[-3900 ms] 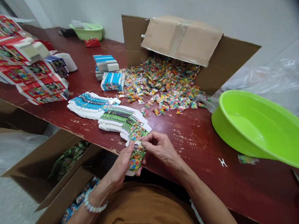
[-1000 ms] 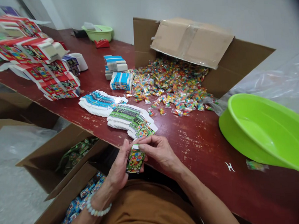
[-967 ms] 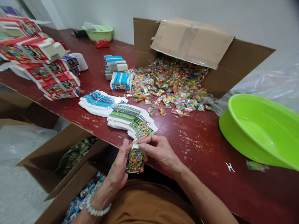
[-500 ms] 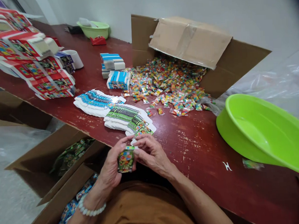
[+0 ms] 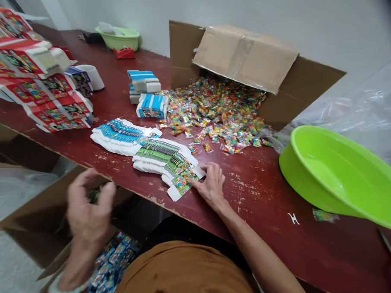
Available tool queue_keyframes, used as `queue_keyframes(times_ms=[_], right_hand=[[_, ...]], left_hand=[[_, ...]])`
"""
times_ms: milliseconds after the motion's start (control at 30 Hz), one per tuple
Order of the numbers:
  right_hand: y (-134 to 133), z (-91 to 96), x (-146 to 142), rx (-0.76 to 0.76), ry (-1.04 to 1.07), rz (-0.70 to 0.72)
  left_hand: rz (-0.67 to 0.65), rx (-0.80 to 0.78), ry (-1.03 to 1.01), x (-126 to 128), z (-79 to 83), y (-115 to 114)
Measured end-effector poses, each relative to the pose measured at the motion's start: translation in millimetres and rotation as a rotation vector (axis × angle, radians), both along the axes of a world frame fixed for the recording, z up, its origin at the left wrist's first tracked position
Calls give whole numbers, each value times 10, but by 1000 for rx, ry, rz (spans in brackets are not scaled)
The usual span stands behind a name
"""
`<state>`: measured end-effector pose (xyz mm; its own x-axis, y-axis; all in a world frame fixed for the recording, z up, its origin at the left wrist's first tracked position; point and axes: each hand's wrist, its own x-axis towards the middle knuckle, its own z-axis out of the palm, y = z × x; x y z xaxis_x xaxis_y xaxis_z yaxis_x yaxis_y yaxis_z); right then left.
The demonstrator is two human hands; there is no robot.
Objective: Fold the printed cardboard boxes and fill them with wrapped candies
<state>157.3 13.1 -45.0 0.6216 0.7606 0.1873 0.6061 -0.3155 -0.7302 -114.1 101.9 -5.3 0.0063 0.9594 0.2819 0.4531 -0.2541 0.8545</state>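
Note:
My right hand [image 5: 212,187] pinches the edge of the front flattened green candy box [image 5: 181,181], thumb on its printed face. That box lies at the near end of a fanned row of flattened green boxes [image 5: 153,155] on the red table. Behind them fans a row of flattened blue boxes [image 5: 115,133]. My left hand [image 5: 89,207], blurred, hovers past the table edge above an open carton [image 5: 17,219], thumb and fingers apart, holding nothing I can see. Small wrapped candies [image 5: 213,111] spill from a cardboard box [image 5: 240,54] at the back.
A lime green basin [image 5: 293,168] stands at the right. Tied red box bundles [image 5: 60,105] are stacked at the left, and blue bundles [image 5: 151,106] sit mid-table. Below the edge, a lower carton contains blue boxes [image 5: 106,267]. Scissors [image 5: 389,246] lie at the lower right.
The small green box that both hands held is gone from them. My left hand has swung left over the carton. My right hand has moved right onto the front flattened green box.

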Motion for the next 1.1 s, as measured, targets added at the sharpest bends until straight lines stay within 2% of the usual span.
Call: queue_keyframes(times_ms=[67,100,167,267,300,367,500,667,800,867,967,1033,1100], right_hand=[[-41,73,31,138,320,43],[-72,137,43,197,499,102],[-150,306,40,253,789,258],[-273,564,-39,238,947,456],[-304,625,-76,231,968,505],[-343,689,-145,228,992,579],[-372,662,-223,200,1054,601],[-431,661,-268,191,1172,633],[-492,725,-293,220,1115,636],[-527,758,-290,293,882,576],[-583,817,-266,434,264,429],[-613,863,-246,408,-67,452],[-629,907,-229,315,-212,553]], left_hand=[[-165,-59,-43,337,68,-217],[-252,-149,-121,473,106,-300],[-494,-445,-335,660,172,-417],[-945,-998,-574,773,210,-529],[-1064,-1136,-616,786,206,-566],[-1175,-1282,-685,797,185,-641],[-1122,-1270,-755,796,159,-748],[-1088,-1220,-752,811,229,-782],[-1013,-1096,-702,851,305,-827],[-944,-1066,-665,862,329,-853],[-905,-1076,-642,855,335,-873],[-929,-1072,-641,836,312,-867],[-961,-1055,-606,806,271,-853]])
